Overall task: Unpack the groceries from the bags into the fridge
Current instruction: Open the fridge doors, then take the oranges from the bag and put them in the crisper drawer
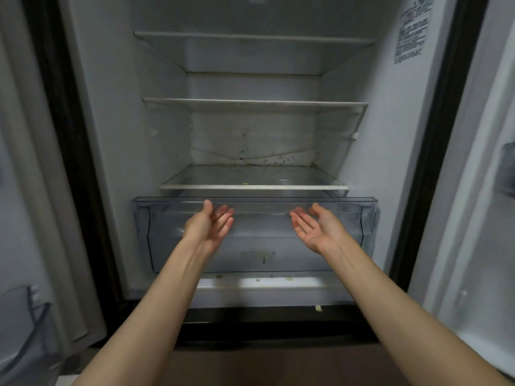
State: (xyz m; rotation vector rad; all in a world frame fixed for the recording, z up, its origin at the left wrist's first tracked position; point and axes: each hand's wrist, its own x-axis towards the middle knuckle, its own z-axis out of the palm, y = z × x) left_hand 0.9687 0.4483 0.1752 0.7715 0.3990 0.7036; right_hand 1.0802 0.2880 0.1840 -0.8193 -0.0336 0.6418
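— What's nearest you right now?

— Your two bare forearms, stretched forward from the bottom corners and converging toward the fridge (111,135). Your left hand (210,228) is turned palm inward and up, thumb raised, fingers straight and slightly spread. Your right hand (313,228) mirrors it — palm up, fingers relaxed and extended toward the middle.

— Do they have hold of anything?

— No. Both are spread wide and carry nothing. The fingertips of each lie right at the front of the clear crisper drawer (354,218), just under its top lip; whether they actually touch the plastic I cannot tell.

— Where does the drawer sit relative to your hands?

— Directly behind and around them: its front wall spans from well left of your left hand to well right of your right one, and it hangs below them too. Just above your fingertips is the lowest glass shelf (253,187), with dark specks on the back wall beyond it. Two more shelves (255,103) stack higher up.

— And to the sides?

— An open door (25,190) stands out beyond your left arm, another door (487,190) beyond your right. No groceries or bags show in view.
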